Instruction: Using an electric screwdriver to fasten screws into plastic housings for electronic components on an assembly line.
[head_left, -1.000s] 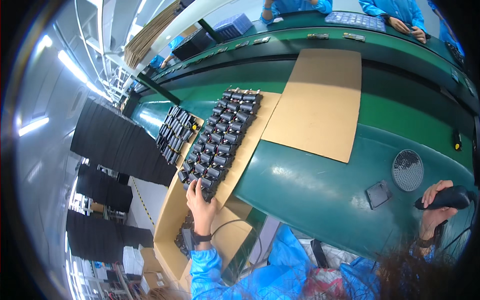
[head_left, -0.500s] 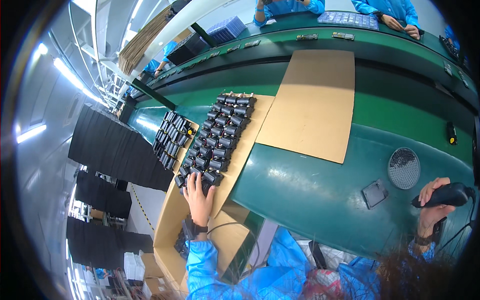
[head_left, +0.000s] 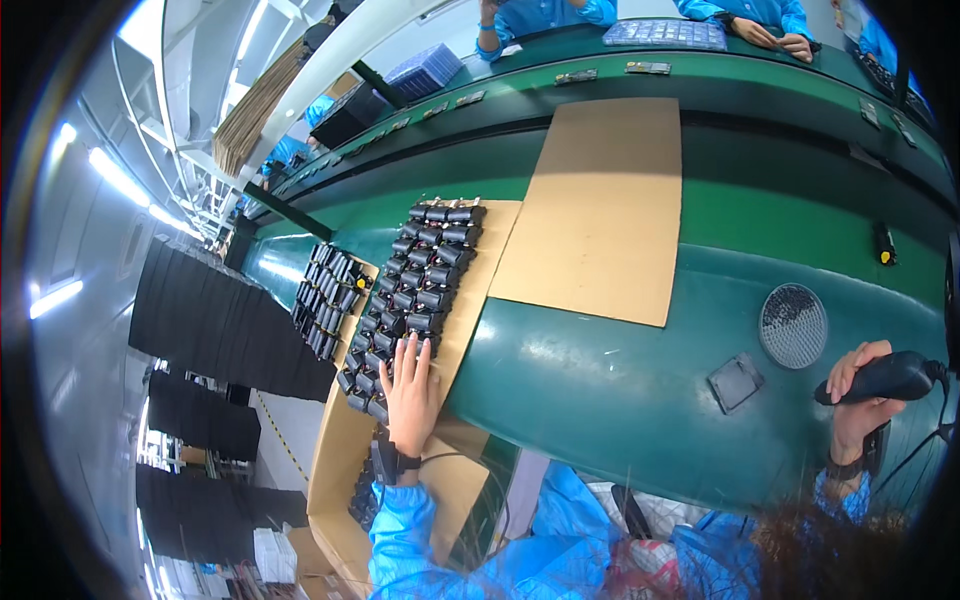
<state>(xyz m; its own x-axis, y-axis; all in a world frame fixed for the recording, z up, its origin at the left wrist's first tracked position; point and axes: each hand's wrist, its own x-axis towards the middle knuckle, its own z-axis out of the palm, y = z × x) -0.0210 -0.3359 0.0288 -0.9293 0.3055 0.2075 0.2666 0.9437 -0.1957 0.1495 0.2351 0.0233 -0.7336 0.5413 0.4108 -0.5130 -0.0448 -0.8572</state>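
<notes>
My left hand [head_left: 410,405] lies with fingers stretched over the near right corner of several rows of black cylindrical parts [head_left: 430,275]. Those parts stand close together on a cardboard sheet [head_left: 488,250], and the hand hides a few of them. At the right, my right hand [head_left: 853,420] is wrapped round a black corded handheld device [head_left: 882,378], raised over the bench. Black bands circle both wrists. Near the device are a round grey textured dish [head_left: 793,326] and a small dark square tray [head_left: 735,383].
A second batch of black parts [head_left: 330,300] sits further left. Flat cardboard [head_left: 600,210] covers mid-bench. A single black part with a yellow spot [head_left: 885,245] lies at the right. Beyond the green bench [head_left: 570,370], co-workers in blue [head_left: 755,30] sit along a line carrying small boards [head_left: 648,68].
My left hand has shifted right across the near end of the rows, its fingers now straighter. My right hand keeps its grip on the device. The whole view has swung slightly.
</notes>
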